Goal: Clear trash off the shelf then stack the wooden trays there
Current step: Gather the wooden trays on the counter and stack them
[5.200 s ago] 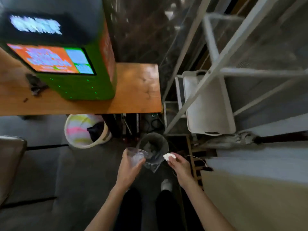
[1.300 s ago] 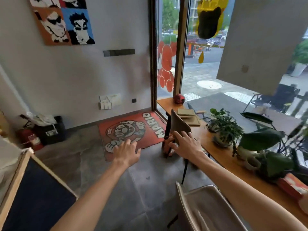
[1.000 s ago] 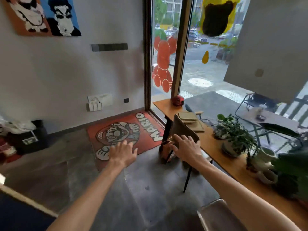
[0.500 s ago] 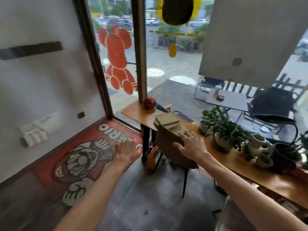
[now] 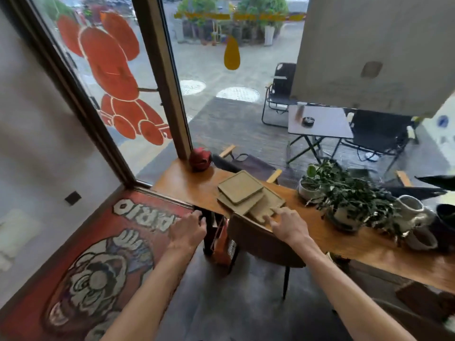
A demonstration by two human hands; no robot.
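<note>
Several flat wooden trays lie loosely overlapped on the long wooden counter by the window. The top tray is square with rounded corners; lower ones stick out toward me, one with a handle end. My right hand reaches over a chair back, fingers spread, its fingertips at the near edge of the lowest tray and holding nothing. My left hand hangs empty in front of the counter's near corner, fingers loosely curled.
A brown chair stands tucked under the counter between me and the trays. A red round ornament sits at the counter's far end. Potted plants and ceramic pots fill the counter to the right. A red floor mat lies left.
I have moved closer to the counter and both hands have gone forward. My right hand has passed from the chair back to the near edge of the trays.
</note>
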